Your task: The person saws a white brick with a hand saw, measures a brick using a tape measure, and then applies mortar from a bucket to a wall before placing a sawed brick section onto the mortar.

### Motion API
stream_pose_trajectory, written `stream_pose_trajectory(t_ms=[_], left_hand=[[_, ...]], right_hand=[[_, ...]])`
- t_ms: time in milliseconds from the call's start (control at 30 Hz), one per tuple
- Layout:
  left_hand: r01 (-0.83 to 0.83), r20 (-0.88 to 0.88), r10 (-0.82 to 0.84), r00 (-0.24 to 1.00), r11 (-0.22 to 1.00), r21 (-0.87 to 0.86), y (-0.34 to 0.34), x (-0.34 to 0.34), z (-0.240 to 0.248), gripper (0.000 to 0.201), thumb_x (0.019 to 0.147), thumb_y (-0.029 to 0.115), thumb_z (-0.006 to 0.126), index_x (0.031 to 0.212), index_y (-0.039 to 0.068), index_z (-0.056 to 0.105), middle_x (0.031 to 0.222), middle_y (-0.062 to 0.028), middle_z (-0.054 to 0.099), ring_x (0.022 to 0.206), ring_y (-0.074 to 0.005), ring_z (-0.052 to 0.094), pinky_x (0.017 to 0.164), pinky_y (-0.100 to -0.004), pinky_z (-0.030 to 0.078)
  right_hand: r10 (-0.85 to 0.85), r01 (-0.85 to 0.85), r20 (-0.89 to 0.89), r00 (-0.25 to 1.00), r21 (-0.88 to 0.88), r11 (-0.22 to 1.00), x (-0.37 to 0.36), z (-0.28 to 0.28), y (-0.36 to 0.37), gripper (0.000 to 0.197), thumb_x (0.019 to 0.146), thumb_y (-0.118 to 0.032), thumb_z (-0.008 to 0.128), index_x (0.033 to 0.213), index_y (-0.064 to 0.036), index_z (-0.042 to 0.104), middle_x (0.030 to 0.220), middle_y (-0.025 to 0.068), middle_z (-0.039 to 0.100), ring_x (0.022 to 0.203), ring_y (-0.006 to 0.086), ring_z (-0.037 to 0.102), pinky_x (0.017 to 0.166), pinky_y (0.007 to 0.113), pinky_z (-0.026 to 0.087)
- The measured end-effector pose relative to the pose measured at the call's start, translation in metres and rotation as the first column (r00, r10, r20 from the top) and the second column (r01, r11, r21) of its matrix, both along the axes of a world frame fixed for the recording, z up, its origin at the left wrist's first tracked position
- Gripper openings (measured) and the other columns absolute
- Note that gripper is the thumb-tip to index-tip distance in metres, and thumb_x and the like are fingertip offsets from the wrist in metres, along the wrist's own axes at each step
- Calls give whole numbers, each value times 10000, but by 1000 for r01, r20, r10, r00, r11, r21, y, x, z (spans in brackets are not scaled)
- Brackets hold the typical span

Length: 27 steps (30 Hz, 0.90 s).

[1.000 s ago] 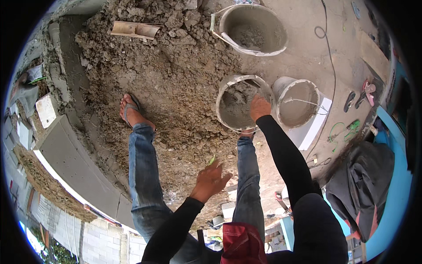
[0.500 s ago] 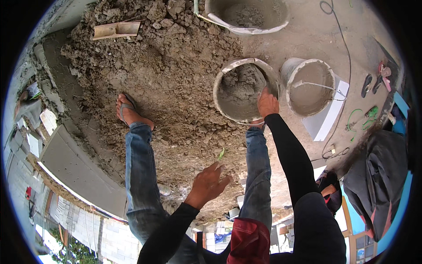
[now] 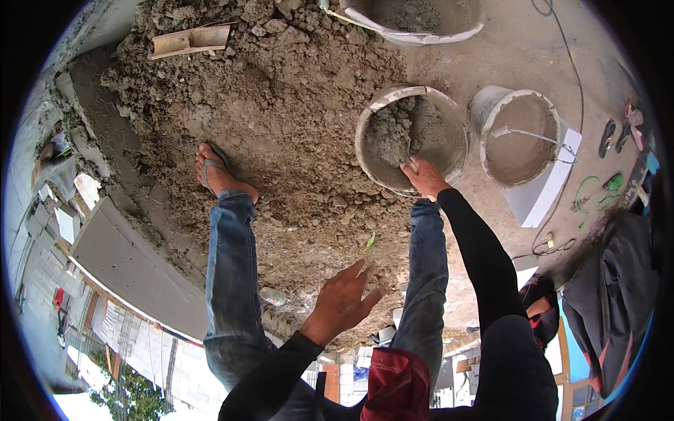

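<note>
My right hand is closed at the near rim of a bucket with a mortar-crusted edge. It grips what looks like a trowel, its blade hidden under wet grey mortar inside the bucket. Only a short bit of the handle shows by my thumb. My left hand hangs in the air between my knees, fingers apart and holding nothing. Beyond it on the ground lies a small green leaf.
To the right stands a second bucket of greyish liquid, beside a white angular piece. A large tub with mortar is at the top. Clumpy soil spreads leftward, with a split bamboo piece. A cable runs along the right.
My right hand has drawn back toward the bucket's near rim and turned, the mortar shifting leftward with it. My left hand stays raised, fingers still apart. The whole view has shifted slightly.
</note>
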<state>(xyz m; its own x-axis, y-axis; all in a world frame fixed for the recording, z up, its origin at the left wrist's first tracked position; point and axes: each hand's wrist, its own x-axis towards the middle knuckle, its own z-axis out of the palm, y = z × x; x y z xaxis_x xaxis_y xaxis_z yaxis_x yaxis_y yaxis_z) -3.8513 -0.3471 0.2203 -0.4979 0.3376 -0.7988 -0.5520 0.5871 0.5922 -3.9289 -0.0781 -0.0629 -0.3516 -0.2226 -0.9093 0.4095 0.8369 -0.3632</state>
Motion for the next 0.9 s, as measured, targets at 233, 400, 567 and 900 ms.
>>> stream_pose_trajectory(t_ms=[233,400,567,900], left_hand=[[58,-1,-58,998,998,-36,5,6,-2,570,953,419,654,1272,-52,622,1364,-299,567,1238,-425,583,1037,-471,476],[54,18,-53,998,998,-34,8,-1,-5,584,943,437,661,1277,-40,626,1365,-304,565,1236,-422,587,1040,-468,476],[42,35,-40,999,998,-51,-5,-5,1,605,930,467,662,1282,-24,630,1365,-290,572,1243,-420,584,1029,-470,485],[85,80,-81,993,995,-47,-38,-1,10,589,956,497,557,1311,27,574,1420,-209,495,1259,-408,531,983,-595,453]], right_hand=[[-81,85,76,994,-55,995,6,23,-17,783,987,-522,544,1404,136,461,1054,339,659,1005,445,650,914,460,497],[-287,327,251,925,-134,936,20,59,-1,850,992,-527,572,1480,135,359,579,72,561,532,164,578,490,347,474],[-404,445,227,886,-173,879,36,104,-8,795,1006,-428,601,1477,151,326,603,23,522,496,112,495,475,298,410],[-250,250,44,967,-323,913,-49,230,-164,311,1036,-292,548,1011,10,481,581,-4,447,434,90,442,423,285,401]])
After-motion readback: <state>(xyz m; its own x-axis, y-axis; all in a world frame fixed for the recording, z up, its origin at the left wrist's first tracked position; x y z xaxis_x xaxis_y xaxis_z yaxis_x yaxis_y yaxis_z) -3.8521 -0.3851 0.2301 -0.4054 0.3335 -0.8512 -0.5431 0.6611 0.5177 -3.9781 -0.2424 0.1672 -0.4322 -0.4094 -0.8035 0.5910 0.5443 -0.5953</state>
